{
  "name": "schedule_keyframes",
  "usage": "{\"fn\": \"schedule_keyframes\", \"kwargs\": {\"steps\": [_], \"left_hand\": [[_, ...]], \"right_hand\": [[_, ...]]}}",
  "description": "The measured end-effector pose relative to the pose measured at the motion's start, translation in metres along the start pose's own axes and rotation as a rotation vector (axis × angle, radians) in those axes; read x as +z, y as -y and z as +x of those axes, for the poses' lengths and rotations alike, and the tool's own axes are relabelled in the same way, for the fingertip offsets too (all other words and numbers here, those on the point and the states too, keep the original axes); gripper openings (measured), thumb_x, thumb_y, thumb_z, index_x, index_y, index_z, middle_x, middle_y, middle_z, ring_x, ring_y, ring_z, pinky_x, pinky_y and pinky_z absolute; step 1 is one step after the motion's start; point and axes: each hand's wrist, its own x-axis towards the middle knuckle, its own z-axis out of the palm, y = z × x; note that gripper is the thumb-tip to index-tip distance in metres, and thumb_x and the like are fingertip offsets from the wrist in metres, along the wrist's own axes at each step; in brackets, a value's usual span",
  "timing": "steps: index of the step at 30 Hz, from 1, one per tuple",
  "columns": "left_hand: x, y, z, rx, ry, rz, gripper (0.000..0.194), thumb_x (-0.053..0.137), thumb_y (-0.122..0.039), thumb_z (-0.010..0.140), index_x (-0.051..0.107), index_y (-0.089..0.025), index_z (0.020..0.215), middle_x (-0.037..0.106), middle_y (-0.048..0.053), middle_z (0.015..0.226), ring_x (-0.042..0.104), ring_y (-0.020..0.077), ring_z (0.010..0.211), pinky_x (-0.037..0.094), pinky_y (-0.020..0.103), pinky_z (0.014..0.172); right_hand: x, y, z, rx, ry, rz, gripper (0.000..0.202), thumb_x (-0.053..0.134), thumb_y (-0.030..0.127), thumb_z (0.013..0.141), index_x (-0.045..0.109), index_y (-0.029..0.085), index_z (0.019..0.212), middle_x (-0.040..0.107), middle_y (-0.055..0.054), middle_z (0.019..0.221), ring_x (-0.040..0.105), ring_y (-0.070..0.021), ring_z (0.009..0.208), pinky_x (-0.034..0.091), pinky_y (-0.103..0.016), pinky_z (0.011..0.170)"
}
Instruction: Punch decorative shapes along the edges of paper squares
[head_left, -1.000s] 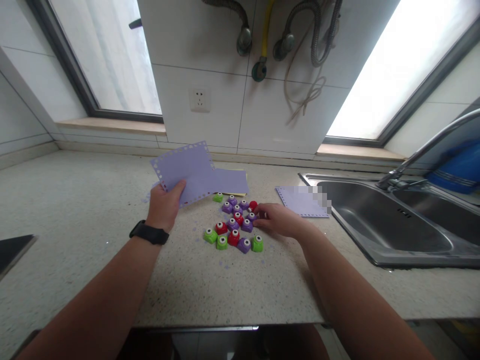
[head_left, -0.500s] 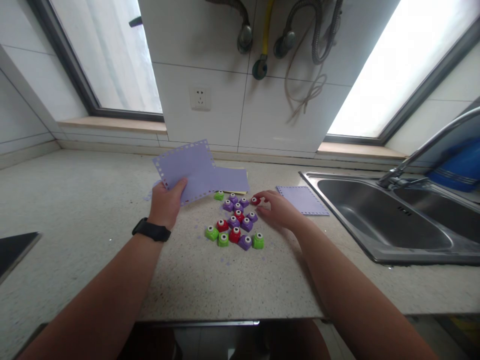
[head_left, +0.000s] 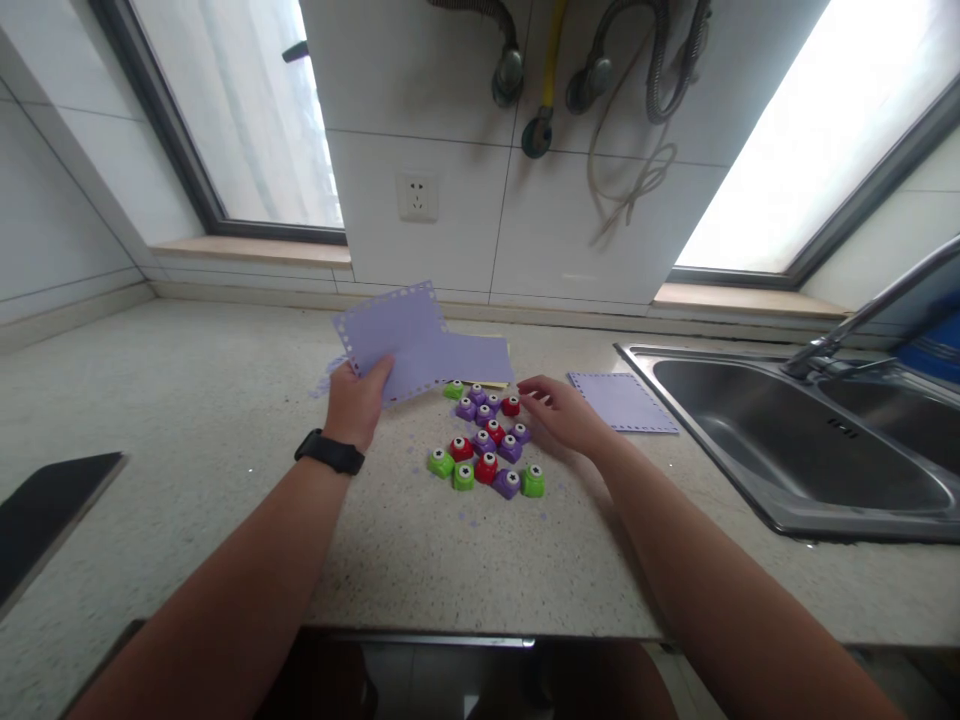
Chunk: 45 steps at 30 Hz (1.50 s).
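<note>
A purple sheet of paper point(head_left: 397, 340) with small holes punched along its edges is pinched in my left hand point(head_left: 358, 400), thumb on top, held tilted above the counter. My right hand point(head_left: 562, 412) hovers at the right side of a cluster of small craft punches, fingers apart and nothing in them. Closest to its fingertips is a red craft punch point(head_left: 511, 406). Around it stand several purple craft punches point(head_left: 509, 448), green craft punches point(head_left: 533, 481) and other red craft punches point(head_left: 486, 467).
Behind the held sheet lies a stack of purple paper point(head_left: 480, 358). Another edge-punched purple sheet point(head_left: 622, 402) rests beside the steel sink point(head_left: 757, 500). A dark flat panel point(head_left: 52, 510) lies at the left. Paper bits dot the counter point(head_left: 450, 570).
The red craft punch has gone left to the cluster and my right hand has let go of it. My left hand still holds the sheet. The view has shifted slightly.
</note>
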Motion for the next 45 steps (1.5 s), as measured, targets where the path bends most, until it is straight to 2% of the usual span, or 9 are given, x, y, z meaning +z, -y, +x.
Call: {"fn": "schedule_keyframes", "kwargs": {"steps": [5,11,17,21,28,33,36,39,45], "left_hand": [[0.000,0.001,0.000,-0.014,0.026,-0.034,0.042,0.078,-0.033,0.074,0.075,-0.012,0.110,0.077,0.012,0.114,0.072,0.0238,0.100,0.054,0.039,0.097],[0.000,0.000,-0.002,-0.033,0.071,-0.076,0.042,0.079,-0.034,0.075,0.075,-0.013,0.111,0.077,0.012,0.113,0.073,0.0232,0.101,0.053,0.039,0.098],[0.001,-0.006,-0.006,-0.069,0.131,-0.120,0.046,0.081,-0.036,0.075,0.074,-0.013,0.114,0.077,0.012,0.112,0.073,0.0250,0.103,0.053,0.042,0.100],[0.003,-0.007,-0.010,-0.098,0.161,-0.145,0.050,0.084,-0.038,0.072,0.073,-0.014,0.114,0.076,0.013,0.117,0.072,0.0268,0.105,0.053,0.044,0.100],[0.009,-0.016,-0.023,-0.196,0.258,-0.189,0.055,0.087,-0.038,0.069,0.072,-0.015,0.117,0.075,0.014,0.119,0.073,0.0300,0.104,0.057,0.046,0.096],[0.015,-0.025,-0.034,-0.273,0.324,-0.186,0.051,0.086,-0.034,0.071,0.072,-0.018,0.118,0.079,0.011,0.109,0.076,0.0294,0.092,0.062,0.045,0.083],[0.016,-0.026,-0.041,-0.324,0.388,-0.120,0.046,0.086,-0.038,0.072,0.074,-0.022,0.114,0.080,0.008,0.100,0.075,0.0267,0.070,0.062,0.038,0.056],[0.017,-0.027,-0.047,-0.397,0.511,-0.006,0.040,0.084,-0.044,0.073,0.075,-0.023,0.107,0.078,0.007,0.081,0.065,0.0216,0.046,0.050,0.033,0.034],[0.021,-0.037,-0.055,-0.359,0.512,0.129,0.035,0.086,-0.048,0.069,0.072,-0.025,0.090,0.069,0.002,0.058,0.058,0.0216,0.034,0.050,0.035,0.032]], "right_hand": [[-0.001,0.030,0.011,-0.097,0.006,-0.086,0.031,0.051,0.033,0.100,0.066,0.020,0.123,0.071,-0.011,0.119,0.064,-0.0231,0.105,0.049,-0.036,0.091],[0.019,0.071,0.033,-0.199,0.100,-0.270,0.035,0.070,0.048,0.087,0.078,0.017,0.101,0.067,-0.017,0.110,0.054,-0.0343,0.111,0.038,-0.047,0.102],[0.035,0.082,0.047,-0.171,0.112,-0.258,0.018,0.083,0.033,0.075,0.079,0.018,0.084,0.065,-0.018,0.109,0.050,-0.0379,0.117,0.038,-0.046,0.101],[0.027,0.074,0.043,-0.104,0.068,-0.046,0.023,0.084,0.032,0.073,0.076,0.019,0.089,0.070,-0.014,0.105,0.058,-0.0328,0.111,0.043,-0.042,0.098],[-0.009,0.042,0.018,0.134,-0.095,0.533,0.027,0.058,0.043,0.095,0.059,0.019,0.109,0.074,-0.010,0.094,0.072,-0.0211,0.074,0.058,-0.037,0.066],[-0.028,0.030,0.005,0.144,-0.225,0.884,0.036,0.073,0.049,0.084,0.058,0.022,0.104,0.071,-0.007,0.096,0.072,-0.0191,0.079,0.060,-0.039,0.081],[-0.028,0.030,0.001,0.121,-0.270,1.023,0.040,0.078,0.048,0.079,0.059,0.024,0.104,0.072,-0.005,0.100,0.071,-0.0178,0.083,0.058,-0.039,0.088],[-0.022,0.034,-0.004,0.142,-0.271,1.231,0.036,0.077,0.048,0.080,0.061,0.024,0.102,0.072,-0.004,0.098,0.070,-0.0159,0.081,0.056,-0.036,0.086],[-0.019,0.045,-0.025,0.064,-0.220,1.455,0.022,0.079,0.036,0.082,0.067,0.028,0.099,0.070,0.000,0.095,0.066,-0.0135,0.082,0.053,-0.032,0.084]]}}
